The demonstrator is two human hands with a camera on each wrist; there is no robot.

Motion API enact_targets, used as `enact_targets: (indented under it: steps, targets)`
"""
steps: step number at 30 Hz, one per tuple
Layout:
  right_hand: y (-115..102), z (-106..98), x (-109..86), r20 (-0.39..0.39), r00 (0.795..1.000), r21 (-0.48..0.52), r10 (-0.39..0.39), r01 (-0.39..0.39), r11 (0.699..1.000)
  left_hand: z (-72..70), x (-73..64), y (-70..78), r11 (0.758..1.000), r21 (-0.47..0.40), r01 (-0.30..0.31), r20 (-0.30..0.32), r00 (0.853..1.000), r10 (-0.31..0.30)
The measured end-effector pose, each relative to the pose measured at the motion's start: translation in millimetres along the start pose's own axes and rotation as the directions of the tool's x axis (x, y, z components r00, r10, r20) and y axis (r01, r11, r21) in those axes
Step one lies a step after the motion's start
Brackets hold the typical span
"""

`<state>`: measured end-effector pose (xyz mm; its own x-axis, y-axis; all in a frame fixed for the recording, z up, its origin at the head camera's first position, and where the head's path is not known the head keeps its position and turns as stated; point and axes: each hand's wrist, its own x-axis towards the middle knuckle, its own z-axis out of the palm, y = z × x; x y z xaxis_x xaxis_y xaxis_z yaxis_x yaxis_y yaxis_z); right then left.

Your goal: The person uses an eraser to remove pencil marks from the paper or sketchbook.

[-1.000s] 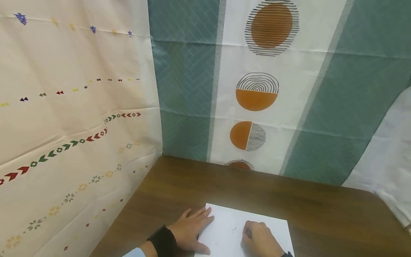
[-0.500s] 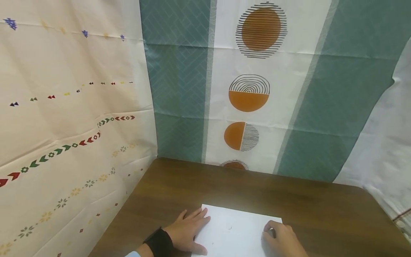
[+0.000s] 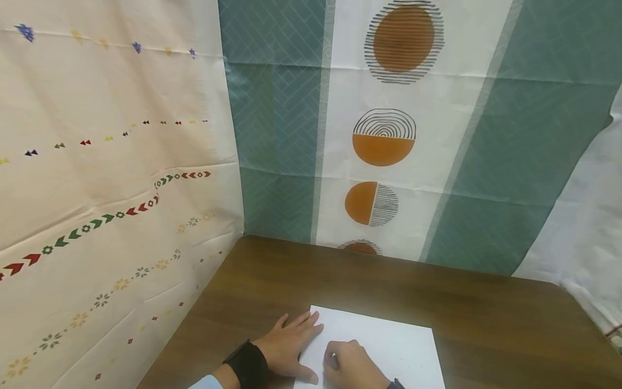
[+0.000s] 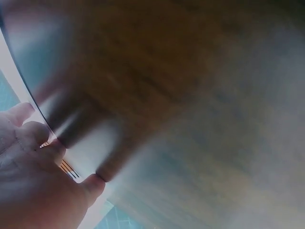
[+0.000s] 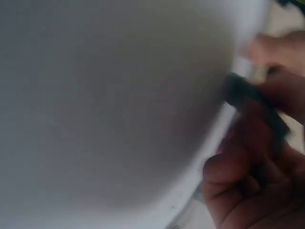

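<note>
A white sheet of paper [image 3: 389, 340] lies on the brown wooden table. My left hand [image 3: 286, 348] rests on the sheet's left edge with its fingers spread. In the left wrist view the left hand [image 4: 43, 171] shows its fingertips touching the surface. Over the left-middle part of the sheet, my right hand [image 3: 352, 364] is curled round a small dark eraser. The right wrist view shows this eraser [image 5: 257, 105] as a dark green block pinched between the fingers and thumb, blurred, with one end toward the paper. Fingers cover much of it.
The wooden table [image 3: 291, 275] runs back to a green and white curtain [image 3: 277, 135] printed with orange circles. A cream patterned cloth [image 3: 97, 189] hangs along the left side. White fabric [image 3: 578, 232] borders the table on the right.
My right hand has swept right toward the sheet's right edge, then back left close to the left hand, still gripping the eraser. The left hand stays on the paper. The head view shifts slightly.
</note>
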<state>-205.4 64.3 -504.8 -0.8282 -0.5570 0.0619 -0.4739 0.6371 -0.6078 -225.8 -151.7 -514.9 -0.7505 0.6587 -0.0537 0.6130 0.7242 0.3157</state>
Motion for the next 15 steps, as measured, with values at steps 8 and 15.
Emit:
enact_targets:
  steps: [8, 15]
  targets:
    - [19.9, -9.2, -16.5, -0.041, 0.990, -0.109, 0.133, -0.137, 0.985, 2.2, 4.1, 0.0, 1.000, 0.010, 0.022, 0.008, 1.000, -0.022]
    - [57.9, -49.0, -51.9, -0.075, 0.946, -0.152, 0.316, -0.324, 0.934, 5.5, 5.8, -3.6, 1.000, 0.001, 0.022, 0.008, 1.000, -0.022]
